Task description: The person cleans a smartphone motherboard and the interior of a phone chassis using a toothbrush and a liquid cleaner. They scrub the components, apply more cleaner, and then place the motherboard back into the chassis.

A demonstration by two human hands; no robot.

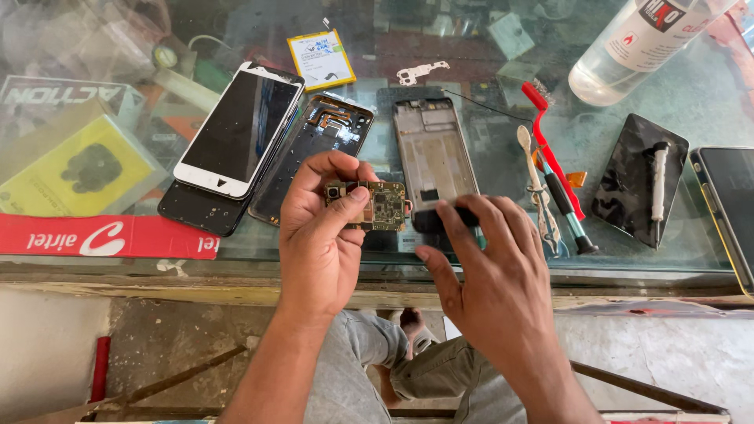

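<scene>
Circuit board [380,205], small and green-gold, pinched in left hand [320,235] between thumb and fingertips, held above front edge of glass table [691,259]. Right hand [487,271] closed around a dark tool handle [440,218], its end just beside the board's right edge; cannot tell if it touches.

On table behind hands: bare metal phone frame [430,153] lying flat, dark phone back housing [314,149] to its left, white-bezel phone [239,129] face up, stacked on another dark phone [200,210]. Yellow-edged flat battery [320,58] further back, small white metal bracket [420,73] near it.

Right of frame: red brush [554,149], tweezers [538,184], green-handled screwdriver [567,210] lying close together. Black panel [628,188] with a white-handled screwdriver [658,184] resting on it. Another phone [730,204] at far right edge. Clear plastic bottle [628,51] lying at top right. Yellow box [75,169] under the glass at left.
</scene>
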